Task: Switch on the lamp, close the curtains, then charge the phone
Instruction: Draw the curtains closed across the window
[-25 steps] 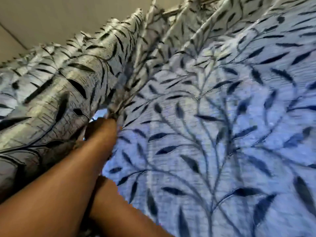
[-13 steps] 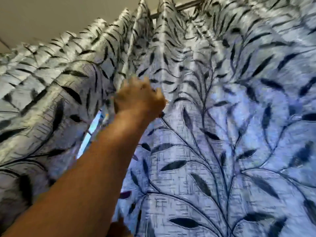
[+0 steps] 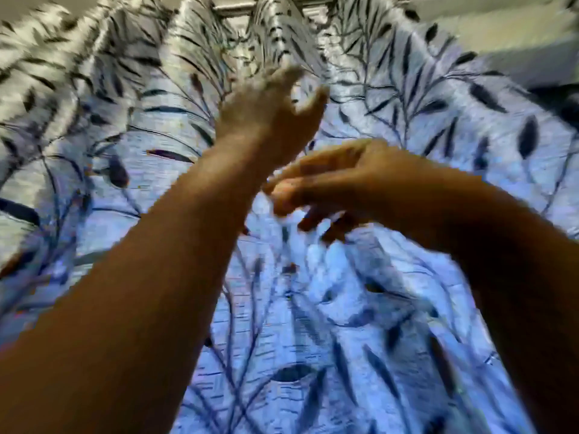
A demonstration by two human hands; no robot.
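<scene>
The curtain (image 3: 407,98), a pale grey-blue fabric printed with dark leaves and branches, fills nearly the whole head view and hangs in folds from a rod (image 3: 233,9) at the top. No gap shows between its panels. My left hand (image 3: 272,111) is raised in front of the upper folds with fingers and thumb spread and no fabric in them. My right hand (image 3: 329,183) is just below it and to the right, its fingers pointing left and partly curled. Motion blur hides whether it touches the cloth. The lamp and the phone are out of view.
A strip of pale wall or ceiling (image 3: 517,36) shows at the upper right, with a dark shape (image 3: 560,98) at the right edge below it. My two forearms cross the lower half of the view.
My left hand has let go of the curtain's edge and opened. My right hand has risen into view beside it. The bright gap between the panels is gone.
</scene>
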